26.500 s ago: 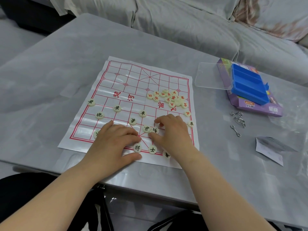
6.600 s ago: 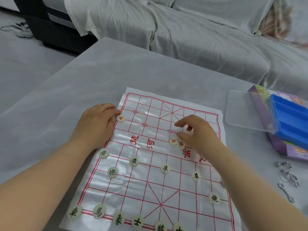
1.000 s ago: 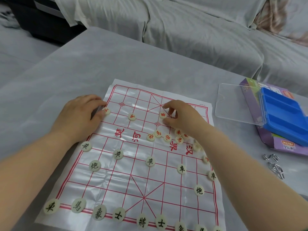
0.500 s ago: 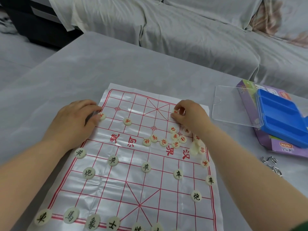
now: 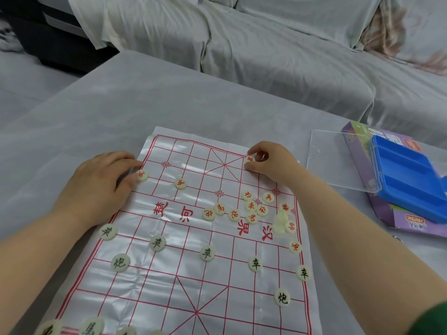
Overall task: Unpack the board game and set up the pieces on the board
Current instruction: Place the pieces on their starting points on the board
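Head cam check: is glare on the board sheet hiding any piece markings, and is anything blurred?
Head view: glare streaks the glossy board on its left half, but characters there are legible; bottom-edge pieces are cropped and blurred; the red piece pinched by the right hand is half hidden.

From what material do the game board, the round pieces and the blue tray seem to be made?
The game board looks like thin glossy plastic film: it shows creases and glare. The round pieces seem smooth cream plastic, perhaps resin, with painted characters. The blue tray appears rigid moulded plastic, with formed compartments.
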`<action>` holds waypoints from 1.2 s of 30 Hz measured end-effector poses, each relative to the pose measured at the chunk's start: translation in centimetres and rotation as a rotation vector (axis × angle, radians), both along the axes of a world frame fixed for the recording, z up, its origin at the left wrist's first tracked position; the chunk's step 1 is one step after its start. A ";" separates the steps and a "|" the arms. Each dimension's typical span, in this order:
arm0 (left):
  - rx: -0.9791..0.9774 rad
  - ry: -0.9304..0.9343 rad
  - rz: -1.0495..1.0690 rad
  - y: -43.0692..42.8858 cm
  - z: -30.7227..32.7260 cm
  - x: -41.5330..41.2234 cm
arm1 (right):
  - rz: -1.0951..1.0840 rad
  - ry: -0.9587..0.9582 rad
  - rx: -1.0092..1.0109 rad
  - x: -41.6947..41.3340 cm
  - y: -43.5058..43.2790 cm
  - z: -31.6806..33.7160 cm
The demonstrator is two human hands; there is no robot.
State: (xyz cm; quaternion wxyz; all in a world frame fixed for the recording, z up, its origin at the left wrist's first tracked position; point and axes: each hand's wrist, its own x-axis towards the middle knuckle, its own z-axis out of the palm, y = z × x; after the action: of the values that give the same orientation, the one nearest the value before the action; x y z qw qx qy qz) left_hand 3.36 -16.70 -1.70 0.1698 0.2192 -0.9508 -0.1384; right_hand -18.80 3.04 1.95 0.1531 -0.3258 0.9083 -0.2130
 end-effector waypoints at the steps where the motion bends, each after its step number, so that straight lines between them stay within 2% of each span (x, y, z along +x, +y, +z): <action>1: 0.001 0.000 0.002 0.0 0.0 0.0 | 0.000 -0.017 -0.007 -0.1 0.1 0.1; 14: -0.029 0.006 -0.018 -0.1 -0.1 0.0 | -0.077 0.085 -0.014 -0.8 1.3 -0.2; 36: -0.015 -0.030 -0.005 -0.1 0.0 -0.1 | -0.086 -0.002 0.020 -0.9 2.0 0.3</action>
State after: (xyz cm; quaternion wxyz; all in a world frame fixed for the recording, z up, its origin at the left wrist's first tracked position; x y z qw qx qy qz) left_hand 3.29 -16.75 -1.71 0.1567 0.2178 -0.9548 -0.1284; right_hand -19.70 5.00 2.30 0.1478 -0.2845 0.9236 -0.2104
